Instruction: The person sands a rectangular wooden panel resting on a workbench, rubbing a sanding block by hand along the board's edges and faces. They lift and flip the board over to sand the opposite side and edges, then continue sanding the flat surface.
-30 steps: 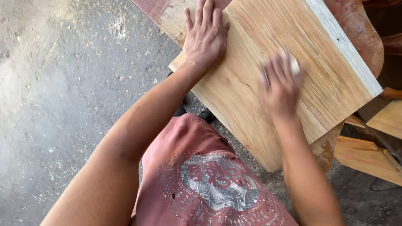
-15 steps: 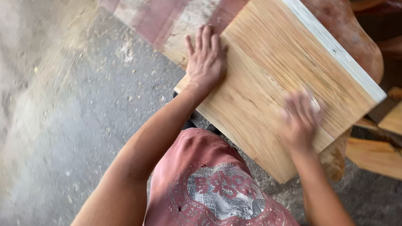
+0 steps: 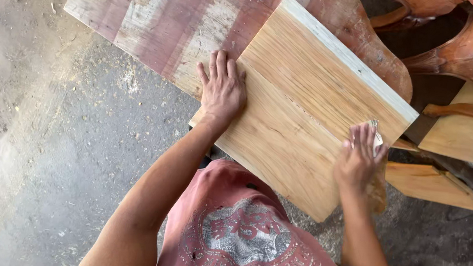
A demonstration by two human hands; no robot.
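Note:
A light yellow wooden board (image 3: 300, 104) lies tilted on top of a larger reddish plank (image 3: 172, 21). My left hand (image 3: 221, 89) rests flat with spread fingers on the board's left edge, partly over the reddish plank. My right hand (image 3: 358, 156) presses a small piece of sandpaper (image 3: 376, 133) against the board near its right corner; only the paper's corner shows beyond my fingers. My pink printed shirt (image 3: 240, 234) fills the bottom of the view.
Dusty concrete floor (image 3: 50, 135) with wood shavings spreads to the left. Carved reddish wooden pieces (image 3: 468, 44) stand at the top right. More light wooden boards (image 3: 461, 134) and an offcut (image 3: 435, 185) lie at the right.
My right hand with the sandpaper has slid down and to the right across the board, from its middle toward the right corner. My left hand stays pressed on the board's left edge.

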